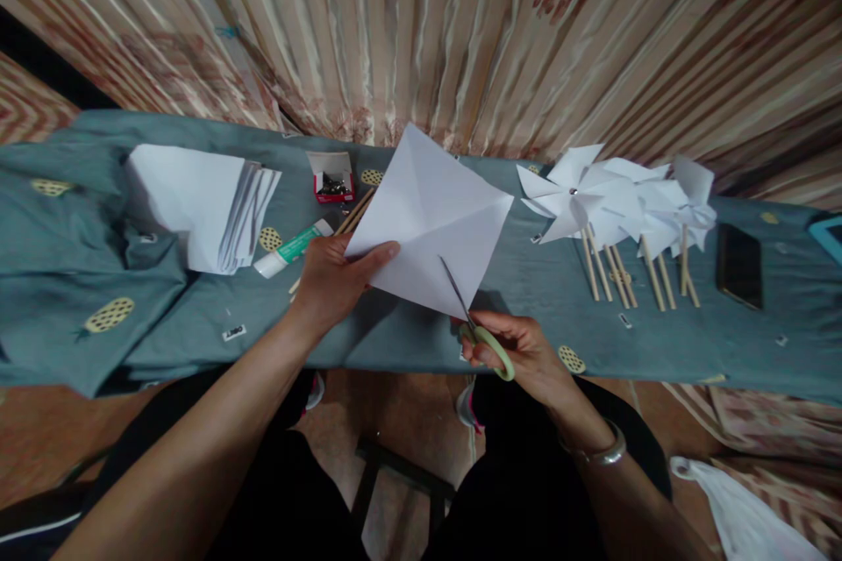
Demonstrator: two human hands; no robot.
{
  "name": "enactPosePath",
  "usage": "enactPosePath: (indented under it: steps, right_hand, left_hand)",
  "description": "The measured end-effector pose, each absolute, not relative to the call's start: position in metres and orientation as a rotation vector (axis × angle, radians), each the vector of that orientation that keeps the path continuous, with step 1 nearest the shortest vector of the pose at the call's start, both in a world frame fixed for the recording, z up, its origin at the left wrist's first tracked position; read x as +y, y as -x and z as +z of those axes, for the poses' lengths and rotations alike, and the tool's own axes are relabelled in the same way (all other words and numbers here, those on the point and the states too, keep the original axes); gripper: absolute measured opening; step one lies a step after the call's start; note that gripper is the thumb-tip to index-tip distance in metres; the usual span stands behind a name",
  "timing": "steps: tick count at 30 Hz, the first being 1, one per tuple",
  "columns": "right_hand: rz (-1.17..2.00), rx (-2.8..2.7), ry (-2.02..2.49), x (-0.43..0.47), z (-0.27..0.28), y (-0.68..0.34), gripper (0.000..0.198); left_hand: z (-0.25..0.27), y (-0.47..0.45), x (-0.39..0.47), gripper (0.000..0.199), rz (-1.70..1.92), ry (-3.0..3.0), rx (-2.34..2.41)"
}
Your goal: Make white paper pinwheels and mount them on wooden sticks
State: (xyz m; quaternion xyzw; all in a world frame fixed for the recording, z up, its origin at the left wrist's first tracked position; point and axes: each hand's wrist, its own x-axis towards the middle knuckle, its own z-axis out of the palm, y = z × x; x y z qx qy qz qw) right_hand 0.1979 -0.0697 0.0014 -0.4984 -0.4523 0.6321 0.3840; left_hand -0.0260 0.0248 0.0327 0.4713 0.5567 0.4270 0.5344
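Observation:
My left hand [338, 276] grips the left corner of a square white paper sheet [431, 202], thumb on top and fingers hidden beneath. Faint crease lines cross the sheet from corner to corner. In my right hand [519, 351] is a pair of scissors [490, 346] with pale green handles. One blade lies over the paper near its lower corner, pointing towards the middle; the other blade is hidden, apparently under the sheet. The paper is held up over the cloth-covered table [408, 342].
Folded white paper [190, 202] lies at the left, beside a glue tube [293, 250] and a small red box [332, 180] of dark pins. Sticks [359, 210] sit partly under the sheet. Several paper pinwheels [572, 193] on sticks and a phone [739, 263] occupy the right.

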Motion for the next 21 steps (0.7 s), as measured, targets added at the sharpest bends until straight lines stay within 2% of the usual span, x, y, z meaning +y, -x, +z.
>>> enactPosePath:
  steps: [21]
  right_hand:
    - [1.617,-1.138,1.266,-0.0707,0.0007,-0.1972,0.032]
  left_hand:
    - [0.0296,0.0249,0.0236,0.019,1.012,-1.121,1.337]
